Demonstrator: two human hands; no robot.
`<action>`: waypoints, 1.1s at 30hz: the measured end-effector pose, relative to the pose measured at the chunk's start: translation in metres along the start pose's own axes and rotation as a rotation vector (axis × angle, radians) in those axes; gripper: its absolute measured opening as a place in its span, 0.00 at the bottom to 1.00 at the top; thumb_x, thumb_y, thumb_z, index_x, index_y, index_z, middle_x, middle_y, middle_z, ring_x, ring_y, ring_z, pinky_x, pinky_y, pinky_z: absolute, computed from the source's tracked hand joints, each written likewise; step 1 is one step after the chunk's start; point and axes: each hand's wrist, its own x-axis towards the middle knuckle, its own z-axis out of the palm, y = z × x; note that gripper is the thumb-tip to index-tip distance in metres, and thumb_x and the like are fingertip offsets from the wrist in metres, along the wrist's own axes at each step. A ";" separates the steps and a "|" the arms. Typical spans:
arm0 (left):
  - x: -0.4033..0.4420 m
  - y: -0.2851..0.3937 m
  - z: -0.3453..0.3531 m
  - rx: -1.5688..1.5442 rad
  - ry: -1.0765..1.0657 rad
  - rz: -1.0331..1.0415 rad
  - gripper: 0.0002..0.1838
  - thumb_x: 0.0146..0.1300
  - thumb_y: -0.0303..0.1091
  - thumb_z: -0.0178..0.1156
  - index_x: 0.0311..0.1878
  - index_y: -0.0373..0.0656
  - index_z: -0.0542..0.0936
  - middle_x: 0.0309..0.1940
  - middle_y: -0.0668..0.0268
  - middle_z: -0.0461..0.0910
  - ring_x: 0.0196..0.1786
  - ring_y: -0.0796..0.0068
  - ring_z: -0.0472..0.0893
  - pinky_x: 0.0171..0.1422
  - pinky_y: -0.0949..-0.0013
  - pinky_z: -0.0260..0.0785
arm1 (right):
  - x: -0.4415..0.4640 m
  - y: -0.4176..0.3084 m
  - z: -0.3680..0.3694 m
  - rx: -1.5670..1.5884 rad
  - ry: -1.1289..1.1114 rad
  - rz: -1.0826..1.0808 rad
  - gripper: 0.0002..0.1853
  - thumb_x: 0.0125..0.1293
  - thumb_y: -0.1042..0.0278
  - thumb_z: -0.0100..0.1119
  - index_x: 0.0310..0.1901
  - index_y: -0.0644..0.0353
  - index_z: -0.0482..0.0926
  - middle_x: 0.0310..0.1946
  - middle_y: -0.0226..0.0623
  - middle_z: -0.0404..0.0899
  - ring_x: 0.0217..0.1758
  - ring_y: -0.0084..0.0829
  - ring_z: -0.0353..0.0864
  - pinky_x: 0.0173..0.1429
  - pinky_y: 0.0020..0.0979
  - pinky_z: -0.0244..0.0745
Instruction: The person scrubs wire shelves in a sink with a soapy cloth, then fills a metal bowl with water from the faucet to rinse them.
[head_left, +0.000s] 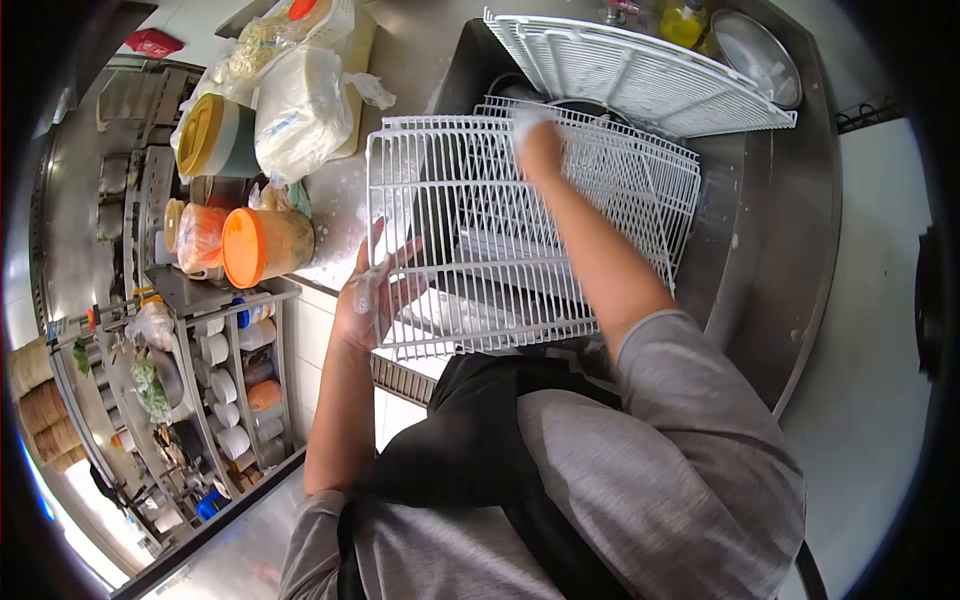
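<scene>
A white wire rack (480, 250) is held tilted over the sink (725, 215), in front of my body. My left hand (375, 290) grips its left edge, with fingers behind the wires and foam on the skin. My right hand (541, 152) presses a small white cloth or pad (530, 120), blurred, against the rack's upper part. A second wire rack (640, 165) shows behind the first one. Another white wire rack (640, 75) leans at the sink's far side. Dark items deeper in the sink are mostly hidden by the wires.
On the steel counter (405, 60) at left stand a tub with an orange lid (250, 250), a container with a yellow lid (203, 135) and a plastic bag (305, 110). A metal bowl (755, 60) and a yellow bottle (683, 22) sit behind the sink. Shelves of dishes (230, 410) stand lower left.
</scene>
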 end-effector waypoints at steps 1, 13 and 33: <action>0.000 0.001 0.002 0.007 0.011 0.004 0.31 0.67 0.35 0.43 0.71 0.53 0.45 0.63 0.51 0.62 0.50 0.57 0.76 0.55 0.61 0.70 | -0.008 -0.083 -0.031 0.317 -0.200 0.280 0.07 0.54 0.68 0.51 0.26 0.62 0.77 0.25 0.48 0.78 0.28 0.44 0.79 0.34 0.43 0.74; 0.000 -0.016 0.005 -0.237 -0.172 0.066 0.32 0.65 0.54 0.47 0.70 0.63 0.50 0.68 0.54 0.51 0.63 0.52 0.65 0.64 0.56 0.63 | -0.165 -0.079 -0.199 0.773 -0.525 -0.427 0.13 0.56 0.82 0.51 0.43 0.63 0.78 0.45 0.43 0.78 0.46 0.35 0.78 0.51 0.31 0.75; 0.003 0.041 0.106 -0.188 -0.123 0.086 0.25 0.55 0.20 0.41 0.57 0.49 0.58 0.61 0.48 0.55 0.54 0.33 0.68 0.51 0.31 0.67 | -0.231 -0.119 -0.270 0.508 0.245 -0.392 0.30 0.44 0.64 0.69 0.51 0.59 0.71 0.46 0.46 0.76 0.47 0.45 0.78 0.51 0.38 0.72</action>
